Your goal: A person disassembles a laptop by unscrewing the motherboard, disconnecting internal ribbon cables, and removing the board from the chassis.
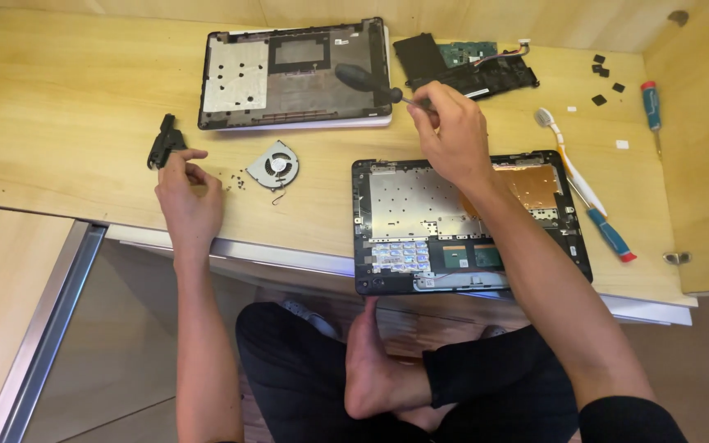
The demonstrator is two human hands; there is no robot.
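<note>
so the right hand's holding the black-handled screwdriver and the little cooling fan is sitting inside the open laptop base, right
Not quite. The right hand does hold the black-handled screwdriver, but the cooling fan lies out on the wooden table, left of the open laptop base and near the left hand. The head view shows it.

Labels on the opened laptop parts

A small white rectangular sticker (343, 40) sits at the upper right corner of the grey laptop bottom cover (293, 78); no packages or screens.
</note>
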